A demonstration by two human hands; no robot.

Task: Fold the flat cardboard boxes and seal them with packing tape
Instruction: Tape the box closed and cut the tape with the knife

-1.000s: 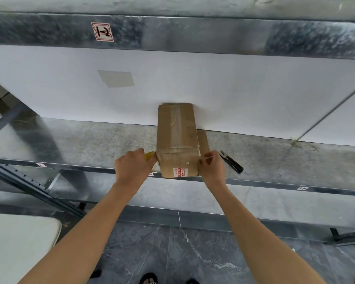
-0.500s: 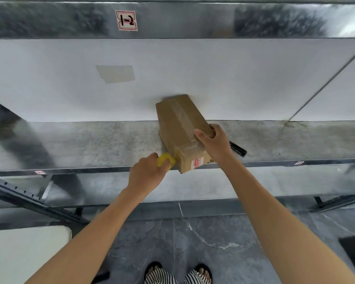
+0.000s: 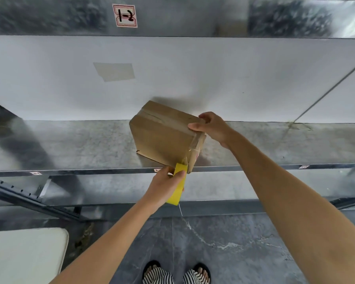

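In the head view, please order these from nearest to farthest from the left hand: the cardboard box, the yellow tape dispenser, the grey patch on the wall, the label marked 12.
1. Yellow tape dispenser: held in the left hand.
2. Cardboard box: just above, on the shelf edge.
3. Grey patch: on the white wall, up left.
4. Label: highest, on the metal beam.

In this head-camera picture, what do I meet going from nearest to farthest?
striped sandals → yellow tape holder gripped by the left hand → cardboard box held by the right hand → grey patch on the white panel → label marked 12
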